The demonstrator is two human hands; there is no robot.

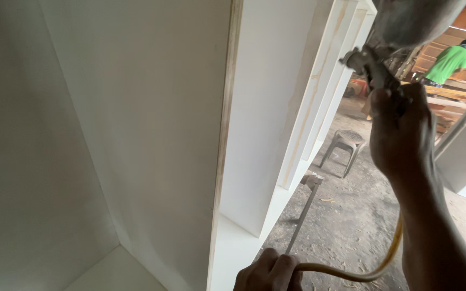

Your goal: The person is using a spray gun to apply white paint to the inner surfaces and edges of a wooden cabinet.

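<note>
Far out to the side of both grips is the inside of the white cabinet (109,134), a deep painted compartment, and its front edge strip (223,118) shows bare, streaky wood. Coverage there looks thin to me, so a rushed pass could leave it patchy.

Down low, the left hand (269,274) is clenched around the yellow air hose (351,276), which loops out from that fist and climbs behind the other forearm. If the fist lets slack go, I'd guess the hose swings into the wet shelf dividers (319,81) just above it and smears them.

Beyond that fist, on the dusty floor, sit a metal stand (304,207) and a grey plastic stool (345,144). Dust kicked up from there could settle in fresh paint.

Up high, the right hand (400,129) grasps the handle of the spray gun (376,64), cup above the fist, nozzle aimed at the dividers and sitting close to them. That close, runs seem likely.

Well past the gun, a person in a green shirt (449,62) works at the lumber; overspray could drift there.
</note>
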